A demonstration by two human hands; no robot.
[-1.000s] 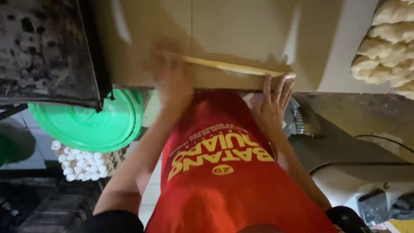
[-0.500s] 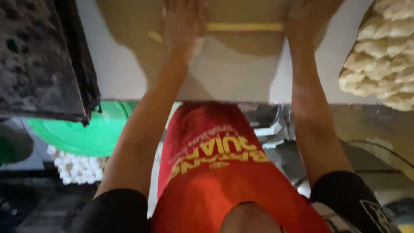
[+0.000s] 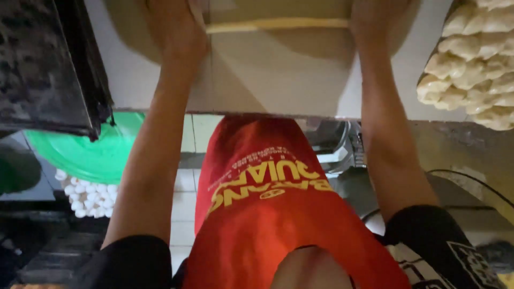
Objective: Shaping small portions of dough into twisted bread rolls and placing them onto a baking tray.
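Observation:
A thin wooden rolling pin (image 3: 278,24) lies across a wide sheet of pale dough (image 3: 278,64) on the white worktop (image 3: 134,80). My left hand (image 3: 174,27) presses on the pin's left end, and my right hand (image 3: 375,18) presses on its right end. Both arms are stretched forward over the table edge. The fingertips are cut off by the top of the view. A red apron (image 3: 267,203) with yellow print hangs below.
A dark baking tray (image 3: 45,64) sits at the left edge of the worktop. Lumpy shaped dough pieces (image 3: 474,64) are piled at the right. Below the table are a green bowl (image 3: 91,152), a tray of white eggs (image 3: 83,195) and a tiled floor.
Both hands have pushed the rolling pin farther away across the dough, and my arms are now fully stretched out. The view has tilted so more of the apron shows.

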